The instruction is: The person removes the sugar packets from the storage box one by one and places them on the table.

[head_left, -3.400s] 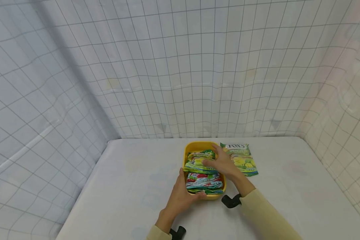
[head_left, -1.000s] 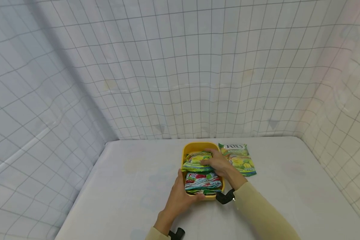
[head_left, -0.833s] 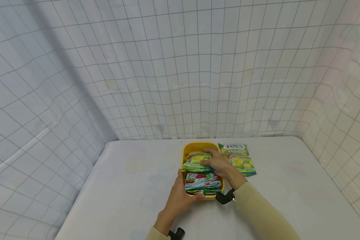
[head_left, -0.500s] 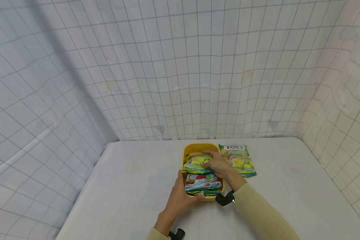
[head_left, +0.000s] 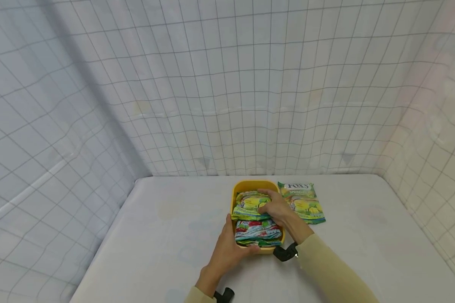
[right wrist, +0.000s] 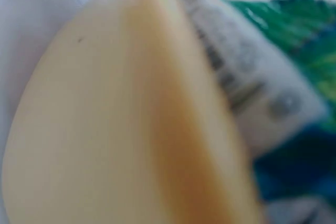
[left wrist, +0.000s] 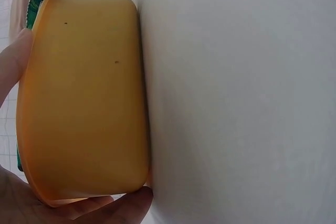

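A yellow tub (head_left: 252,183) stands on the white table with candy bags packed inside. My left hand (head_left: 226,246) holds it at the near left corner, fingers along the left side and thumb at the near rim. The left wrist view shows the tub's wall (left wrist: 86,93) between thumb and fingers. My right hand (head_left: 278,209) reaches over the right rim and grips the right end of a green and yellow candy bag (head_left: 249,205), thumb on its face; its other fingers are partly hidden. In front lies a red, white and blue candy bag (head_left: 258,229).
A green and yellow Fox's candy bag (head_left: 302,203) lies flat on the table just right of the tub. White grid-patterned sheets (head_left: 250,105) rise behind the table and at both sides. The white table top (head_left: 167,235) extends left of the tub.
The right thumb has slid a little to the right on the green and yellow candy bag, and more of the bag's face shows. The left hand keeps its hold on the tub.
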{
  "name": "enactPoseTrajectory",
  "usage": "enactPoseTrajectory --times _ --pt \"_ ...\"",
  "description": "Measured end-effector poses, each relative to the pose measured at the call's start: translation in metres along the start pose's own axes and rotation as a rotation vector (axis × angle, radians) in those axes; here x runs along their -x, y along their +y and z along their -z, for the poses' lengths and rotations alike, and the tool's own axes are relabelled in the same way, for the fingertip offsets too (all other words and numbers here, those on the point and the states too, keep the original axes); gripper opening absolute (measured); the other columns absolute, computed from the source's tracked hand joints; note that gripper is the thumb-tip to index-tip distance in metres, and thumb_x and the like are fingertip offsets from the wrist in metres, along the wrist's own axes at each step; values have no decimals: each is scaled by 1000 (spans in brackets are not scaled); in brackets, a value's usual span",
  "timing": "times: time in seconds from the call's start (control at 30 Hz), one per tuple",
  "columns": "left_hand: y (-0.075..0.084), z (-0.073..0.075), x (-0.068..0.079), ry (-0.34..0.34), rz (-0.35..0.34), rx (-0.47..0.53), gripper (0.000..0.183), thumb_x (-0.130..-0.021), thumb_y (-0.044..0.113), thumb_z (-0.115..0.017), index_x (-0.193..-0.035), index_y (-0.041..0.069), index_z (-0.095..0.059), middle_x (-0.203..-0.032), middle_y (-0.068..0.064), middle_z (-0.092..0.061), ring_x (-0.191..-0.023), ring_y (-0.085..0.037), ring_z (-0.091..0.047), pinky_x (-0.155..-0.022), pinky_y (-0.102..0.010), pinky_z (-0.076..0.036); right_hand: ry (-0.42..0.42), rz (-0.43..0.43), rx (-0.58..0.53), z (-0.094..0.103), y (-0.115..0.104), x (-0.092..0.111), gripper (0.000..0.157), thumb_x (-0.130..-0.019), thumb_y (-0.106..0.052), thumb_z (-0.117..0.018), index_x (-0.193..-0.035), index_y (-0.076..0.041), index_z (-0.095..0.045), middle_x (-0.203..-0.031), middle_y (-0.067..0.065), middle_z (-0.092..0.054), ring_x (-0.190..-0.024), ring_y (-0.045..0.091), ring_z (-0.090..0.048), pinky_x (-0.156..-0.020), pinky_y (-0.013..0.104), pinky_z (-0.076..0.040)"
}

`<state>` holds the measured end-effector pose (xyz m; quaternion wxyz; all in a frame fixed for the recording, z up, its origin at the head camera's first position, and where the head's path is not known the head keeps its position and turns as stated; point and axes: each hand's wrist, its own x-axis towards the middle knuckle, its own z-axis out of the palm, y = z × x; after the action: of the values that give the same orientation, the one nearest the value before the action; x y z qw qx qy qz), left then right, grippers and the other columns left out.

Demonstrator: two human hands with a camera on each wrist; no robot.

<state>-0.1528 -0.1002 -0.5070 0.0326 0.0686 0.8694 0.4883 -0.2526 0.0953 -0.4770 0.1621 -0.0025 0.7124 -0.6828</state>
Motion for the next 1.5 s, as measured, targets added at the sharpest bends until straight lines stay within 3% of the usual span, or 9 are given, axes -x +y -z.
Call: enactPoseTrajectory --times 0.13,0.23,0.33,0.4,0.63,0.9,1.13,1.4,1.5 --pt "0 0 -1 1 2 -2 138 -71 59 -88 -162 0 -3 -161 -23 -26 -141 -38 -38 -111 -57 -36 -8 34 1 3 -2 3 73 -87 17 -66 -152 -8 -45 -163 25 -12 -67 25 -47 -63 37 -46" --pt "1 0 -1 8 -4 -2 137 -71 59 -88 -162 0 -4 -161 -22 -28 -141 -37 -38 -112 -56 -36 -7 68 12 5 -3 5 73 -86 18 -66 -151 -8 -47 -166 23 -7 -99 36 -55 -66 37 -47" --pt "0 0 -1 12 -7 1 137 -70 59 -89 -162 1 -5 -160 -22 -29 -141 -37 -39 -111 -56 -37 -4 95 27 7 -5 7 73 -85 19 -67 -150 -9 -49 -167 20 -8 -140 46 -32 -72 37 -49" --pt "0 0 -1 13 -8 5 137 -70 59 -89 -162 1 -5 -160 -21 -29 -141 -36 -40 -111 -56 -37 -3 107 35 8 -7 8 73 -85 19 -67 -150 -10 -49 -167 19 -12 -147 47 -20 -74 37 -50" --pt "-1 0 -2 6 -18 24 136 -71 58 -89 -163 3 -5 -157 -19 -33 -139 -34 -42 -110 -55 -38 17 105 42 11 -9 12 75 -85 18 -67 -150 -16 -51 -167 16 -17 -141 46 -35 -79 39 -52" --pt "-1 -2 -2 2 -39 31 134 -72 58 -88 -162 5 -6 -153 -18 -38 -134 -33 -46 -108 -56 -40 -8 137 45 20 -7 17 78 -83 19 -67 -151 -13 -49 -170 11 -6 -153 40 -8 -91 45 -48" --pt "-2 -2 -2 6 -8 1 137 -71 60 -87 -162 -1 -4 -157 -23 -33 -138 -38 -42 -109 -58 -39 -27 142 -28 26 -5 19 78 -83 21 -64 -151 -14 -48 -165 13 -18 -131 41 -47 -87 42 -54" --pt "-2 -1 -1 9 3 -4 138 -71 60 -88 -161 -2 -4 -159 -24 -30 -140 -39 -40 -110 -58 -37 -34 124 -62 38 -9 26 80 -85 19 -63 -154 -17 -45 -162 17 -23 -127 42 -48 -86 45 -54" --pt "-2 -1 -1 11 13 0 138 -70 60 -88 -162 0 -4 -159 -23 -31 -140 -38 -41 -111 -57 -37 -24 128 -48 43 -10 29 81 -84 19 -64 -154 -16 -44 -165 17 -19 -135 45 -41 -90 48 -53"
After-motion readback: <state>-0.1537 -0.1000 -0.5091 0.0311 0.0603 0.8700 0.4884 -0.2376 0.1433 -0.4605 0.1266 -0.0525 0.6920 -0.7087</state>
